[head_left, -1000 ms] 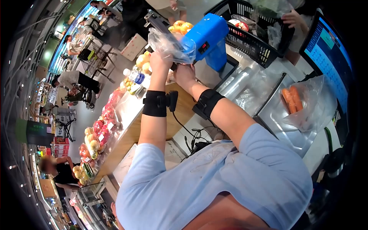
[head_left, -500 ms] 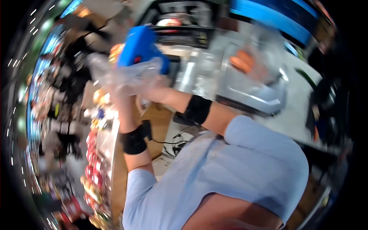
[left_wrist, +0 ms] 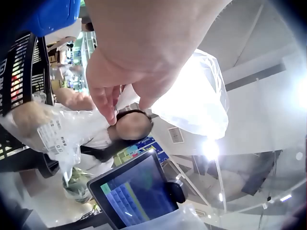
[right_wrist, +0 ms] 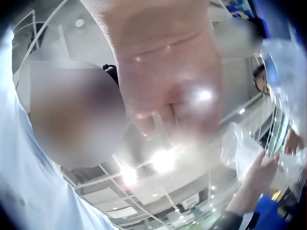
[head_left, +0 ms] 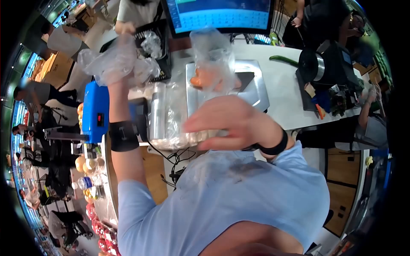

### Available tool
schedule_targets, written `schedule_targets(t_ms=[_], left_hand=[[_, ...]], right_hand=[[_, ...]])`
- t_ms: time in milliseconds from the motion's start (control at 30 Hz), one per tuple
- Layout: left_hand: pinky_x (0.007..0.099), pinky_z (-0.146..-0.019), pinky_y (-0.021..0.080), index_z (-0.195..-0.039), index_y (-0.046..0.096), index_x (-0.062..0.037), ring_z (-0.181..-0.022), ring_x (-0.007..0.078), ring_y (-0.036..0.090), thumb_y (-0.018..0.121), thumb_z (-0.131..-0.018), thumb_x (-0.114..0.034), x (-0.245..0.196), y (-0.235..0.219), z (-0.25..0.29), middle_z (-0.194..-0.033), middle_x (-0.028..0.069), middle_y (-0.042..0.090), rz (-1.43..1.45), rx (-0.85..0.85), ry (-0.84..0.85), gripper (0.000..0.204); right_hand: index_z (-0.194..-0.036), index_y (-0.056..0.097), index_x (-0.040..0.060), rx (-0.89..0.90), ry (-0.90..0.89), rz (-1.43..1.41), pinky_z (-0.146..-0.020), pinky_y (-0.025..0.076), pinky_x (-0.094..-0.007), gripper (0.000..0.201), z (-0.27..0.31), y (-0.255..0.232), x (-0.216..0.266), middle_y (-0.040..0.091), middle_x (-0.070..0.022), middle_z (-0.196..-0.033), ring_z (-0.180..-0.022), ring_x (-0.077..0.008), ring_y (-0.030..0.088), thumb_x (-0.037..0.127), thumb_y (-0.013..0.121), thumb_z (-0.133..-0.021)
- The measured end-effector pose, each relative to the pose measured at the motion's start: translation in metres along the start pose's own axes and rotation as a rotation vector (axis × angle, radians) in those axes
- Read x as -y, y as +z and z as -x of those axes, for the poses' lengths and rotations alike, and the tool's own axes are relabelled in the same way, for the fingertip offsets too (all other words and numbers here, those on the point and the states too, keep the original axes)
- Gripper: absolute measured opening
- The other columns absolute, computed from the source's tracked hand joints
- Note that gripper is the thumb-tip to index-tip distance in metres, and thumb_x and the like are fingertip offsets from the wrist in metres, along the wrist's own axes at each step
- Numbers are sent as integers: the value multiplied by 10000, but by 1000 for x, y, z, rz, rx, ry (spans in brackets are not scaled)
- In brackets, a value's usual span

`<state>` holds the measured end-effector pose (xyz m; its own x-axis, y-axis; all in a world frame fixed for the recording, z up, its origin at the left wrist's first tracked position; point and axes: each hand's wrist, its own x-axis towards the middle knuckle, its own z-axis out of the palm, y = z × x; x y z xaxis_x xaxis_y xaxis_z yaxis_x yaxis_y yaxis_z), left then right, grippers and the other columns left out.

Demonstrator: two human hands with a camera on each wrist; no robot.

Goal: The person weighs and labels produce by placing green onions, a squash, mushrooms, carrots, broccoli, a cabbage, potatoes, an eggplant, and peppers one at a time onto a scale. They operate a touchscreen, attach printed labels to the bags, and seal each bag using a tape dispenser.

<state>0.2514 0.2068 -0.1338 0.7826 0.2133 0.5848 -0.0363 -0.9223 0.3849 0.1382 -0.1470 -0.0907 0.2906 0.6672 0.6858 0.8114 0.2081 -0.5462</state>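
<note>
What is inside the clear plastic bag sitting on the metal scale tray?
The clear plastic bag on the scale tray shows orange carrots through the film. How many cannot be told; the film's folds and the raised right hand cover the bag's lower part.

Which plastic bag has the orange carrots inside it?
The bag on the scale tray in front of the screen: the carrot bag shows orange inside. The bag held up in the left hand shows no orange.

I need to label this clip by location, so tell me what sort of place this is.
Most likely a supermarket's produce weighing counter. A bag of carrots sits on a metal scale below a touchscreen, a blue bag sealer stands beside it, and the left hand holds a clear plastic bag up.
</note>
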Motion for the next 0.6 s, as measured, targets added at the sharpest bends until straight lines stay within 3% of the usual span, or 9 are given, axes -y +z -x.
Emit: schedule_targets(t_ms=[33,133,167,233,267,333,400,467,600], left_hand=[[292,-572,494,-918,631,-33,-718,175,608,590,-865,-158,12,19,-15,-810,54,636,256,-13,-90,142],[312,-556,475,-882,640,-34,-690,172,592,585,-869,-175,34,63,-44,-796,60,634,1021,-16,-354,152],[312,-556,475,-882,640,-34,-690,172,592,585,-869,-175,29,64,-48,-796,60,634,1024,-21,-341,152],[302,-549,470,-919,634,-35,-651,181,576,566,-882,-196,12,65,-48,-789,61,631,959,-91,-561,178],[302,-549,470,-919,634,-35,-651,181,576,566,-882,-196,8,62,-47,-789,61,631,959,-98,-554,178],[271,-588,501,-1053,581,-36,-753,193,623,591,-880,-230,7,62,-40,-956,79,618,1041,-103,-478,259],[258,-646,508,-1203,502,-24,-893,184,627,618,-873,-254,-29,39,-21,-1099,76,579,1026,-123,-510,418],[251,-623,482,-1275,440,-31,-873,163,611,616,-874,-255,-32,44,-2,-1071,68,580,920,-176,-588,492],[246,-584,462,-1279,421,-35,-792,143,611,647,-825,-174,-27,56,49,-1107,104,576,908,-121,-567,526]], right_hand=[[-970,664,48,-71,-34,-27,-664,498,-328,198,5,-19,2,665,-102,-873,-745,-247,633,188,633,-834],[-938,675,54,-288,229,165,-604,486,-267,138,6,-79,-28,670,-93,-880,-696,-195,624,121,619,-830],[-936,675,58,-389,260,267,-587,482,-252,137,2,-94,-52,670,-82,-888,-680,-184,618,122,618,-829],[-923,661,70,-438,292,616,-598,500,-277,128,-10,-111,-81,677,-48,-947,-670,-196,620,93,599,-814],[-923,661,70,-441,283,617,-598,500,-277,128,-15,-117,-102,677,-48,-947,-670,-196,620,93,599,-814],[-932,626,88,-329,1,992,-618,521,-312,155,-24,-125,-144,637,-1,-1122,-733,-209,621,57,583,-786],[-938,604,94,-220,9,1050,-623,527,-330,172,-41,-126,-161,592,12,-1201,-782,-214,617,46,575,-776],[-965,555,108,-37,43,1139,-627,536,-348,223,-56,-122,-177,486,38,-1345,-880,-208,598,28,566,-757],[-974,543,99,69,103,1212,-660,542,-360,242,-86,-111,-203,473,37,-1360,-892,-221,596,21,573,-747]])
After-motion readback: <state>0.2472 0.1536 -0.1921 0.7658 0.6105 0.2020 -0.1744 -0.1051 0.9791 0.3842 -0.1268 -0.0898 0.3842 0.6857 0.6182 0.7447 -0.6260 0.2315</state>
